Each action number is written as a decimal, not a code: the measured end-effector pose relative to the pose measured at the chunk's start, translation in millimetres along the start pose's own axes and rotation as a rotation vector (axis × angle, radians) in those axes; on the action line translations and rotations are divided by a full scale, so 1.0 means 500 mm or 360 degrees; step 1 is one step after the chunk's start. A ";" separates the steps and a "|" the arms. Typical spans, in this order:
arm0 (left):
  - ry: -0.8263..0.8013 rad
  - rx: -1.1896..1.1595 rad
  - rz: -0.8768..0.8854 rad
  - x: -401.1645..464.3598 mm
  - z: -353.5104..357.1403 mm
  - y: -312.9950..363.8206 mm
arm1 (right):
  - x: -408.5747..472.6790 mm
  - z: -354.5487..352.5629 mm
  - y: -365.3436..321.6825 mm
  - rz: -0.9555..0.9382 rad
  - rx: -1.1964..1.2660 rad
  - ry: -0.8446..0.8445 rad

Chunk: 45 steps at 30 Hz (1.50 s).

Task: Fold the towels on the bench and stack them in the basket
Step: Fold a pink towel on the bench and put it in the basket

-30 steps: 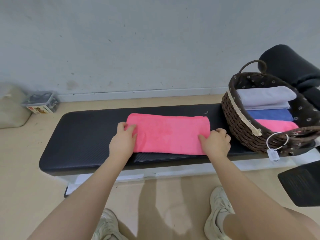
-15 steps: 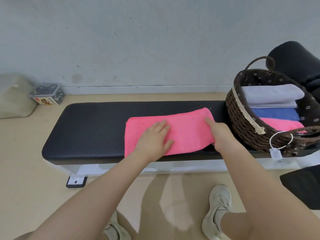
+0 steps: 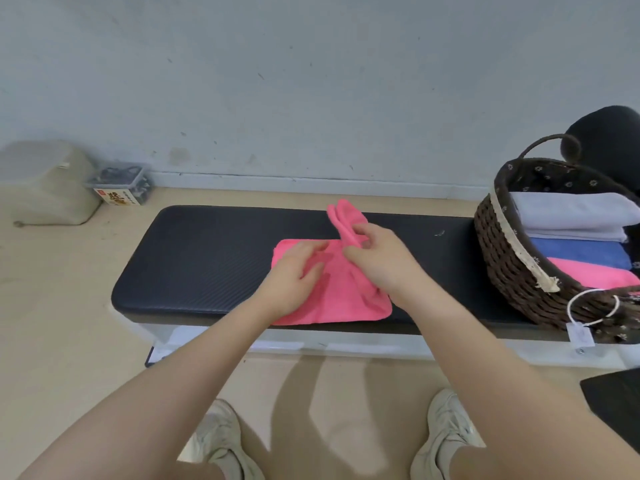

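A pink towel (image 3: 343,299) lies on the black padded bench (image 3: 207,258), its right end lifted and swung over to the left. My right hand (image 3: 377,261) grips that raised end, which sticks up behind my fingers. My left hand (image 3: 294,271) lies on the left part of the towel with its fingers slightly bent, pressing it down. At the bench's right end stands a brown wicker basket (image 3: 502,251) holding folded white (image 3: 571,213), blue (image 3: 581,254) and pink (image 3: 595,278) towels.
A pale bag (image 3: 45,181) and a small clear box (image 3: 121,183) stand on the floor by the wall at the left. A black padded roll (image 3: 609,133) rises behind the basket. Another black pad (image 3: 616,403) shows at the lower right. My shoes (image 3: 221,441) stand below the bench.
My right hand has taken the towel's right end and carried it up and leftward over the middle. My left hand stays pressed on the left part. The camera has drifted right.
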<state>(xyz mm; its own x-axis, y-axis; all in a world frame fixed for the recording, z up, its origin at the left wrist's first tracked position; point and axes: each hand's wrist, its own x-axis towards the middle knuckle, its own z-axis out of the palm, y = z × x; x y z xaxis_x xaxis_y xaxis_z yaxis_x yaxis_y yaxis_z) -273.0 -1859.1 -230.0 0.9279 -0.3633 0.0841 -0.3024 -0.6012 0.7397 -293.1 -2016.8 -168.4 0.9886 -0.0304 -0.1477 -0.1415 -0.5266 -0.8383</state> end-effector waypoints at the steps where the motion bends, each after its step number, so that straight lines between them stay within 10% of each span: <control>1: 0.0063 -0.0097 -0.0101 -0.011 -0.015 -0.008 | 0.004 0.027 -0.008 -0.0018 -0.0082 -0.0005; 8: 0.0041 -0.0889 -0.0633 -0.042 -0.057 -0.049 | 0.003 0.180 -0.023 0.0027 -0.0391 -0.0292; 19: 0.0275 -0.0321 -0.0496 -0.020 -0.027 -0.050 | 0.013 0.095 0.062 0.0011 -0.0866 -0.0025; 22: 0.0115 0.0381 -0.0484 -0.029 -0.027 -0.058 | 0.010 0.104 0.080 0.0086 -0.0991 -0.0039; 26: 0.0263 0.1058 0.0053 -0.035 -0.029 -0.052 | 0.011 0.108 0.083 0.0175 -0.0865 0.0053; 29: -0.0147 0.1250 0.0257 -0.028 -0.027 -0.044 | 0.017 0.104 0.080 0.0386 -0.0602 0.0113; 45: -0.0521 0.0969 -0.0083 0.029 0.015 -0.030 | 0.029 0.049 0.029 0.0112 -0.0188 0.0086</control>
<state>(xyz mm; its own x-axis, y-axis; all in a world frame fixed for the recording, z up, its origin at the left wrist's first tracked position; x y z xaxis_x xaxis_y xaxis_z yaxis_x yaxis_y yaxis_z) -256.7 -1860.5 -244.8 0.8599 -0.4617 -0.2179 -0.4167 -0.8813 0.2228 -281.9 -2004.3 -195.7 0.9782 -0.1150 -0.1730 -0.2068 -0.6177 -0.7587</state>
